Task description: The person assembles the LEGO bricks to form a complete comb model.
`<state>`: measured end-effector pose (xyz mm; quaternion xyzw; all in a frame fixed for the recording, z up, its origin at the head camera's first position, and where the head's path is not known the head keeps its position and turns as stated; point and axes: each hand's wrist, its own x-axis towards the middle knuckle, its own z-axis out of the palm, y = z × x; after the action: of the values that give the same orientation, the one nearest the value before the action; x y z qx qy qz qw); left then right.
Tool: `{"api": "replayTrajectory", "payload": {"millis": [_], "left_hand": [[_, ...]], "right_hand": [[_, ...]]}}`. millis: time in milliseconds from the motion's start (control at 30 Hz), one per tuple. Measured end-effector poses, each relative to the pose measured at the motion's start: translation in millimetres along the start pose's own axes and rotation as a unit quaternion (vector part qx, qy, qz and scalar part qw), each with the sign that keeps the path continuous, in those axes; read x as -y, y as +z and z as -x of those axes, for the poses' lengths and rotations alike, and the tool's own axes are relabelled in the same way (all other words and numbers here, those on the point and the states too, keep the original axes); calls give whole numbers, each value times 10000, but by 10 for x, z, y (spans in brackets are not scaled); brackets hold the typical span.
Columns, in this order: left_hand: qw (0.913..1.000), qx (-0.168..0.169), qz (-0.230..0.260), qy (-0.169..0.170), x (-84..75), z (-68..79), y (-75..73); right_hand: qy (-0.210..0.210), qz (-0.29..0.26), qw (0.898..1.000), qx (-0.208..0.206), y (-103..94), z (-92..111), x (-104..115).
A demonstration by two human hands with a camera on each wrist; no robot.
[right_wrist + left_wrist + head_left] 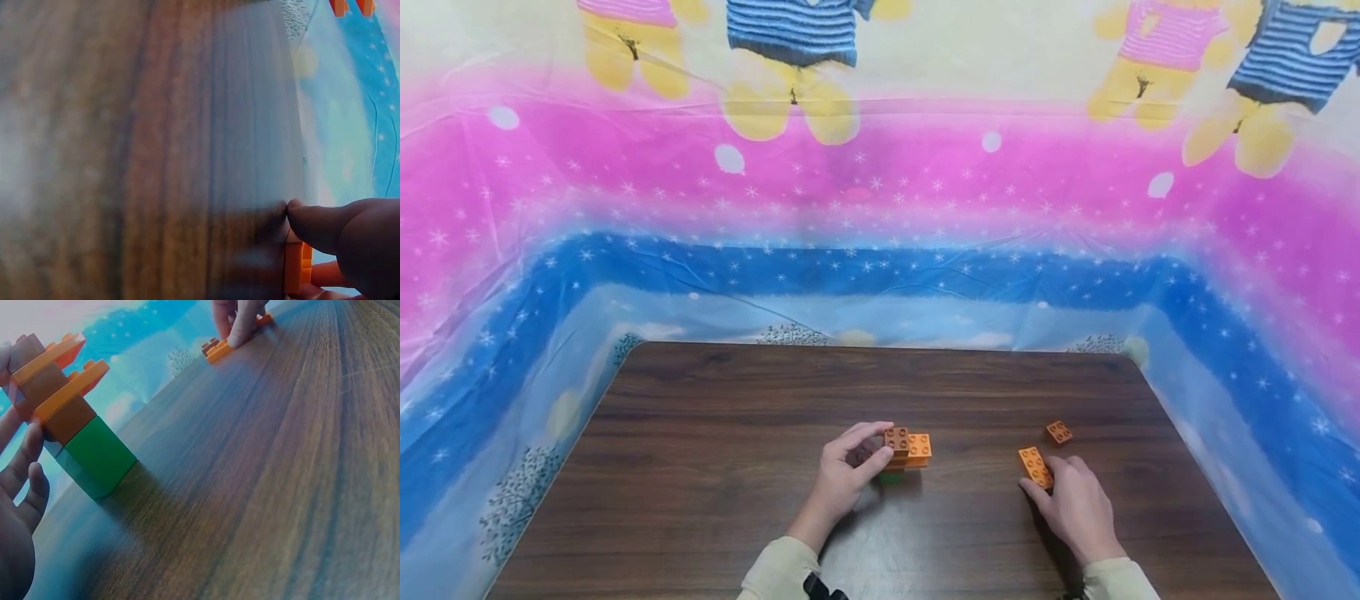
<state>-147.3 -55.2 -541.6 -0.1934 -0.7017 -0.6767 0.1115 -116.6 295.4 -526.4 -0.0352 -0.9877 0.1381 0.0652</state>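
Note:
My left hand (850, 468) holds the upper part of a small brick tower, thumb and fingers at its top brown brick (896, 438). Brown bricks alternate with orange bricks (919, 446) that jut out to the right. At the bottom a green brick (98, 457) stands on the table, tilted only by the left wrist camera's angle. To the right, my right hand (1081, 507) pinches the near end of a loose orange brick (1033, 467) at table height. The right wrist view shows the thumb against that orange brick (294, 267), with the other fingertips partly hidden behind it.
A loose brown brick (1059, 432) lies just beyond the right hand. The dark wood table (730, 408) has rounded far corners. A patterned pink and blue cloth (880, 208) hangs around its back and sides.

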Motion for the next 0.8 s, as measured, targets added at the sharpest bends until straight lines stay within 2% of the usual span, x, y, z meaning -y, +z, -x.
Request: {"api": "replayTrajectory", "payload": {"millis": [367, 800], "left_hand": [[10000, -27, -34, -29, -8, 9, 3], [9999, -35, -45, -84, -8, 8, 6]], "right_hand": [[40, -132, 9999, 30, 25, -35, 2], [-137, -754, 9963, -386, 13, -18, 29]]}}
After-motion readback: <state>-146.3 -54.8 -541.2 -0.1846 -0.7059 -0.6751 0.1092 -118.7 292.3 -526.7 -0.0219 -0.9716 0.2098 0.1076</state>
